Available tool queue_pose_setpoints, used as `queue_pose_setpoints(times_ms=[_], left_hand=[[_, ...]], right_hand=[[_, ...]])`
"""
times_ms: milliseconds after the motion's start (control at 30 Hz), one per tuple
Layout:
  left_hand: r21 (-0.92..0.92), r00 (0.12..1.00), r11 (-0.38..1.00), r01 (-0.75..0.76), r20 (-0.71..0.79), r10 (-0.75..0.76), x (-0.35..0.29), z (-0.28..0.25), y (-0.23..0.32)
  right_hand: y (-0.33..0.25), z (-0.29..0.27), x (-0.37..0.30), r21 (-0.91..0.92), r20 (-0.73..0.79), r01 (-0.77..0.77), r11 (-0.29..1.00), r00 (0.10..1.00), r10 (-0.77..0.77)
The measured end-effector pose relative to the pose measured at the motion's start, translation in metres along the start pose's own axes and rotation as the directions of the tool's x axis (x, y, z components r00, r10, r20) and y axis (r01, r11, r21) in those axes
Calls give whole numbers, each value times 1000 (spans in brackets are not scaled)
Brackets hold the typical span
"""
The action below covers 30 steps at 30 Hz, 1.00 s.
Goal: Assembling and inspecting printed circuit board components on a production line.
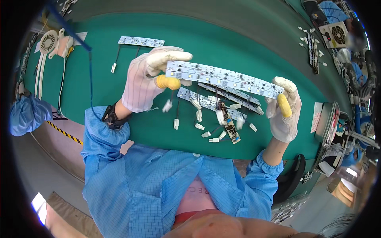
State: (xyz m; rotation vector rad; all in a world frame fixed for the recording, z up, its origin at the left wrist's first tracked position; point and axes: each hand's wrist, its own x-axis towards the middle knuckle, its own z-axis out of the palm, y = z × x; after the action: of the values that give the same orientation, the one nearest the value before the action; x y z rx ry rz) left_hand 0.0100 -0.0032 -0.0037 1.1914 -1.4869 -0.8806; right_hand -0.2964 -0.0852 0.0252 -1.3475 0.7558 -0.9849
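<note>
Between my two gloved hands, an LED circuit board strip (222,77) is held up above the green mat, its white face with small square LEDs turned to view. My left hand (152,75) pinches its left end, a yellow cot on the thumb. At the right end, my right hand (285,107) grips the strip the same way, also with a yellow thumb cot. Beneath it lie several more LED strips (194,98) with dark wires and white connectors (199,115). A narrow board with brown and black parts (231,129) rests among them.
Another LED strip (141,41) with a wired connector lies at the far left of the green mat (99,29). A small white fan (49,42) stands at the left edge. A blue cord (91,71) hangs by my left arm. Trays (328,123) sit at the right edge.
</note>
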Motion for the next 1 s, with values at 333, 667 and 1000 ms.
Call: queue_pose_setpoints(times_ms=[333,667,1000], left_hand=[[-239,996,971,2,-85,-23,3,5,-10],[-172,984,983,-69,-172,39,5,9,-16],[218,983,969,120,-162,-85,9,7,-8]], right_hand=[[-17,5,-2,-186,-20,-68,980,998,66],[-16,3,-6,-148,49,17,989,999,-10],[-20,2,-6,-72,143,5,997,990,5]])
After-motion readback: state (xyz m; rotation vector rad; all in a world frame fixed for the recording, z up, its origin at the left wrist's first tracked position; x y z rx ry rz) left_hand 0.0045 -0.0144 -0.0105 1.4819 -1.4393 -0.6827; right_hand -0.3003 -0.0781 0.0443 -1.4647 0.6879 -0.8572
